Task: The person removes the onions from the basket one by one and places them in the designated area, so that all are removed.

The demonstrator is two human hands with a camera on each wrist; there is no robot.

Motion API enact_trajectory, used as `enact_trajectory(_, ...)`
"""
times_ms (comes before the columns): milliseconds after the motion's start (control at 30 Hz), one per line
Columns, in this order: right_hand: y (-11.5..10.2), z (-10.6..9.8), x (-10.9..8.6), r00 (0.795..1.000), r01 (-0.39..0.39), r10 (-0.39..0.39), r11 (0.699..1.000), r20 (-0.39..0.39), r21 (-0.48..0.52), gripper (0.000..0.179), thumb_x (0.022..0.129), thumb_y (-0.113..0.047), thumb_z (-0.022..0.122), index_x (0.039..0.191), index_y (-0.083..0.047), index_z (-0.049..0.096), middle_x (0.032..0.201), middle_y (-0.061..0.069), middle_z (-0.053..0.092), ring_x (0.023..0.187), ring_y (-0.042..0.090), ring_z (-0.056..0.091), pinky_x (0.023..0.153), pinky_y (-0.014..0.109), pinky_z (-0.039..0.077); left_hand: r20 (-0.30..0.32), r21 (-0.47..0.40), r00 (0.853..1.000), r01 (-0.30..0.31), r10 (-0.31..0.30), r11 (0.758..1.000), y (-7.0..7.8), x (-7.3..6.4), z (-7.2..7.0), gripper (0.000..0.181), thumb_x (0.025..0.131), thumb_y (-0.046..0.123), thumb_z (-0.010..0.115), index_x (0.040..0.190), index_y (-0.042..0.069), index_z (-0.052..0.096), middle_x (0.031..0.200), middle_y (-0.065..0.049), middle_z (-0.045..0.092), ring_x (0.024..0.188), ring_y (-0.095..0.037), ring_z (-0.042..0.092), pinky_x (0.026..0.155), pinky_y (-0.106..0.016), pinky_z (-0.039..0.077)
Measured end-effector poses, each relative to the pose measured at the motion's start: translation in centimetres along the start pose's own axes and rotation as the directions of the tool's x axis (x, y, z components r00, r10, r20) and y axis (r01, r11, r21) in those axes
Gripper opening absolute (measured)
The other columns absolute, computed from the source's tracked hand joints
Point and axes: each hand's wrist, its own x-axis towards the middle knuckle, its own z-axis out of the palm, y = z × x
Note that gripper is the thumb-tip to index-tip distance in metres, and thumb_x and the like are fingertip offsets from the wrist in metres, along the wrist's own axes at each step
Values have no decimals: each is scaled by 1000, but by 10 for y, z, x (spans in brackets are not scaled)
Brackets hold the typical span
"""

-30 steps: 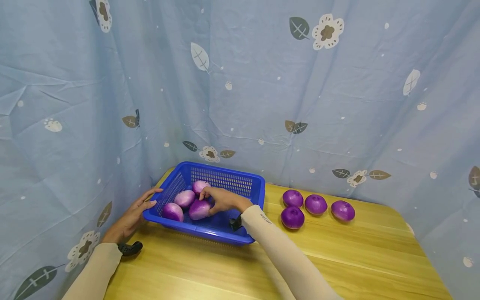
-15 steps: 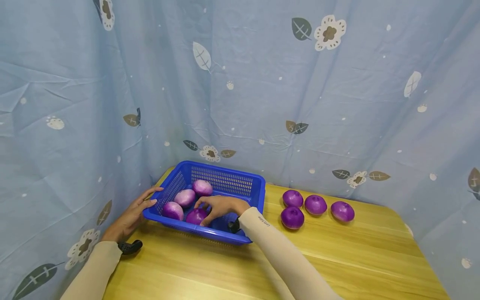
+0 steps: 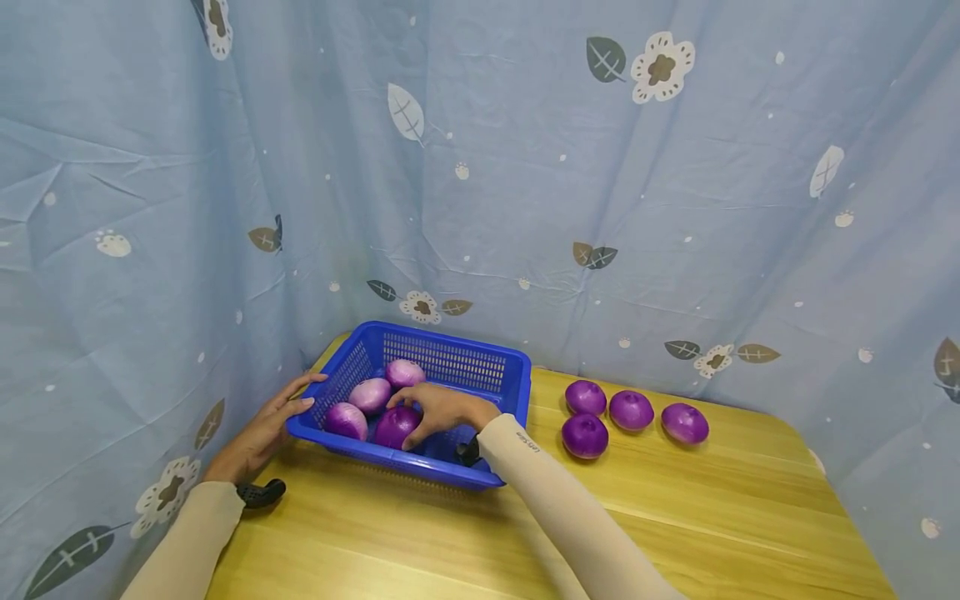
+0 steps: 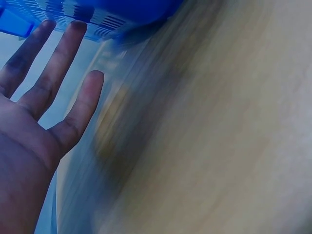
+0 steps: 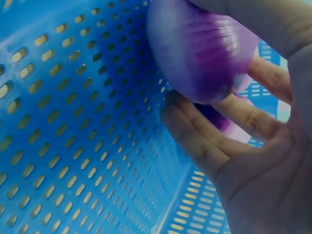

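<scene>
My right hand (image 3: 438,407) reaches down into the blue plastic basket (image 3: 457,478) and grips a purple onion (image 3: 395,427) near the front wall. Its thumb and fingers curl round that onion (image 5: 200,53) in the right wrist view, close to the perforated wall. Three more onions lie to its left and behind it: one at the left front (image 3: 347,422), a paler onion (image 3: 370,396) in the middle and another onion (image 3: 406,374) at the back. With fingers extended, my left hand (image 3: 262,429) touches the basket's left end; straight fingertips meet the slotted side (image 4: 105,22) in the left wrist view.
Several darker purple onions sit on the wooden table (image 3: 735,492) right of the basket, one nearest onion (image 3: 585,436) in front and a far-right onion (image 3: 685,423) slightly apart. A blue patterned curtain (image 3: 517,167) hangs close behind and along the left side.
The onion in my right hand has turned so its darker, stem end faces up, and sits low in the basket. My right hand shifted slightly left and down. The left hand stayed put.
</scene>
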Motion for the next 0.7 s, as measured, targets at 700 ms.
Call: enact_trajectory(700, 5, -39, -34, 976, 15, -10, 1000, -216, 24, 72, 79, -38, 90, 140, -19, 58, 135, 1, 61, 121, 14, 57, 99, 28, 49, 15, 16, 999, -34, 34, 999, 1, -2, 1, 50, 111, 30, 44, 159, 23, 33, 163, -16, 11, 122, -4, 52, 95, -26, 51)
